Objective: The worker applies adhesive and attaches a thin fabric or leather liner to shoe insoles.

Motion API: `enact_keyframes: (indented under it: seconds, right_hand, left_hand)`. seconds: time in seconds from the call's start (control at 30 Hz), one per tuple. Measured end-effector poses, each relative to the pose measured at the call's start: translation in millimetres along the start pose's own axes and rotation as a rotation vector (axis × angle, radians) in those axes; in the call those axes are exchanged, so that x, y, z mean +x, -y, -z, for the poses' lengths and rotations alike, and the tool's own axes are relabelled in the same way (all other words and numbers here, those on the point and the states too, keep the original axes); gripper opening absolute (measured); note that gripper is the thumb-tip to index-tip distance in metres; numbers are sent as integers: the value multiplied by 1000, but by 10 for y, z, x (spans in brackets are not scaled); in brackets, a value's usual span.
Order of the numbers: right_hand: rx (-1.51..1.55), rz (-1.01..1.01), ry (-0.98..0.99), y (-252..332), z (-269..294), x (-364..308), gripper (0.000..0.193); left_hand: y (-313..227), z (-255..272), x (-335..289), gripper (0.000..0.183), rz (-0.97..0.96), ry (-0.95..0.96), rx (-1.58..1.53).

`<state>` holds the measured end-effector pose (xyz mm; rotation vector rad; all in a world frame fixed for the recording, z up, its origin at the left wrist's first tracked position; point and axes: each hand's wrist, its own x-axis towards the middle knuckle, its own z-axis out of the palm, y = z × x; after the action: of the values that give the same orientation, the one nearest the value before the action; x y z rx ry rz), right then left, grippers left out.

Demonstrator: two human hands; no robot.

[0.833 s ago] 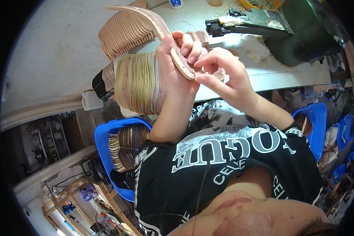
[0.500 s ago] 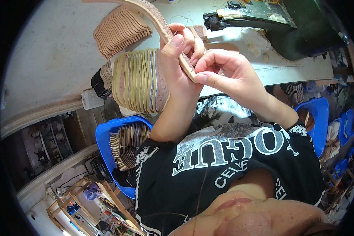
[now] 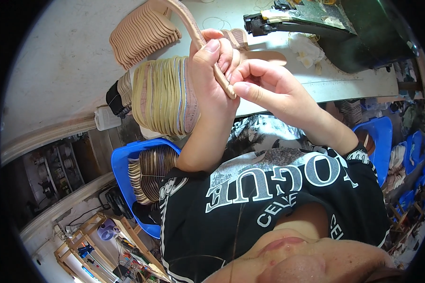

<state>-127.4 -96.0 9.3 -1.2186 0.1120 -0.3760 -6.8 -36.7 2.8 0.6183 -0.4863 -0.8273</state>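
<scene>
Insole (image 3: 191, 22), tan and curved, is up in our hands near the front edge of the table (image 3: 363, 87), its long end rising toward eleven o'clock and out of view. Our left hand (image 3: 208, 78) is closed around its lower part, thumb across the front and fingers curled behind; that grip seems to bear the weight and leave the tip exposed at five o'clock. There our right hand (image 3: 281, 89) meets it, thumb and forefinger almost together; we cannot tell whether they pinch anything.

At ten o'clock a tan stack (image 3: 144, 35) stands on edge, probably to fit many pieces in little width. Between eight and nine, a yellow-edged stack (image 3: 165, 96) crowds our left wrist. More room seems to lie toward two o'clock, where the green machine (image 3: 359, 42) is apart from our fingers, with a white cloth (image 3: 307, 49) between. Near our left elbow, a blue tub (image 3: 120, 165) sits at seven-thirty.
</scene>
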Motion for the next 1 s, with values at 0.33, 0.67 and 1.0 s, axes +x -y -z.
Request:
enact_keyframes:
  seconds: [0.33, 0.67, 1.0]
  right_hand:
    - [208, 66, -82, -24, -166, -13, 12]
    - [251, -150, -64, -133, -75, -1, 24]
    - [214, -172, -180, -199, -19, -26, 34]
  left_hand:
    - [-16, 32, -18, 41, 24, 19, -43]
    - [2, -109, -123, 37, -102, -110, 119]
    - [46, 20, -103, 42, -117, -11, 47]
